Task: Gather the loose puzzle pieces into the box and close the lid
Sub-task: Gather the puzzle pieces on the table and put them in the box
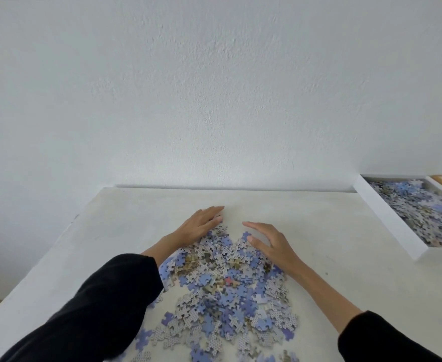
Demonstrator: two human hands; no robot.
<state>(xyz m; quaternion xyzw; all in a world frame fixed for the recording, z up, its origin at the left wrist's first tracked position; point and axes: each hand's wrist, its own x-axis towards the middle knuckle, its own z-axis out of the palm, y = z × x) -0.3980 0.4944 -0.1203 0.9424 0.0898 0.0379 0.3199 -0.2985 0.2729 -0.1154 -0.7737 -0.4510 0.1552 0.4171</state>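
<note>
- Two hands, left hand and right hand, were set, fingers extended and gripping nothing, behind the puzzle pieces.
- The box was situated well apart, rightward, nearer the right hand.

Both reach forward out of black sleeves. The left hand lies flat, fingers straight; the right hand arches beside it, fingers seemingly relaxed, thumb apart.

puzzle pieces: blue-grey loose heap, table centre | box: white, open, part-filled, far right
</note>
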